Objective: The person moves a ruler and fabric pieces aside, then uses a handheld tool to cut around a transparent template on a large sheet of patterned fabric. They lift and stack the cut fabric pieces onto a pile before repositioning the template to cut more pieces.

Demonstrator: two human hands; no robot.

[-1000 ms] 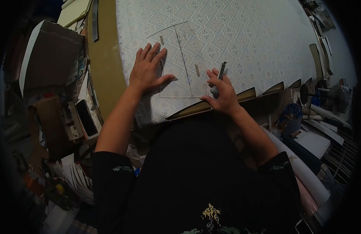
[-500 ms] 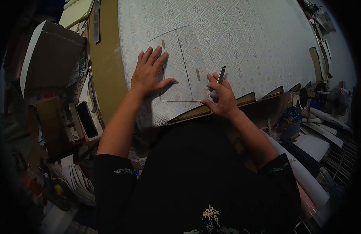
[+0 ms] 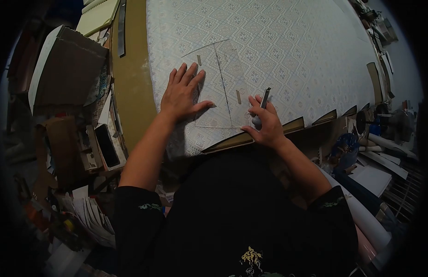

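Observation:
My left hand (image 3: 179, 98) lies flat with fingers spread on the left part of a clear template (image 3: 230, 76). Black lines and two small tan strips mark this see-through sheet. Under it is a pale, diamond-patterned sheet (image 3: 288, 51), which could be fabric or paper. My right hand (image 3: 268, 122) is closed around a utility knife (image 3: 265, 98), its dark end pointing up and away from me. The thumb of that hand touches the template's lower right corner, and its fingertips rest by the right edge. Part of the knife is hidden in my palm.
Along the table's near edge, the patterned sheet has several slit-like gaps (image 3: 288, 126). A dark metal strip (image 3: 122, 32) and a notepad (image 3: 96, 16) lie at upper left. Cardboard boxes (image 3: 68, 69) and papers crowd the left; rolls (image 3: 368, 217) stand at lower right.
The view has shifted slightly, so the table and both hands appear a little lower and farther right. Against the template, the hands look nearly unmoved.

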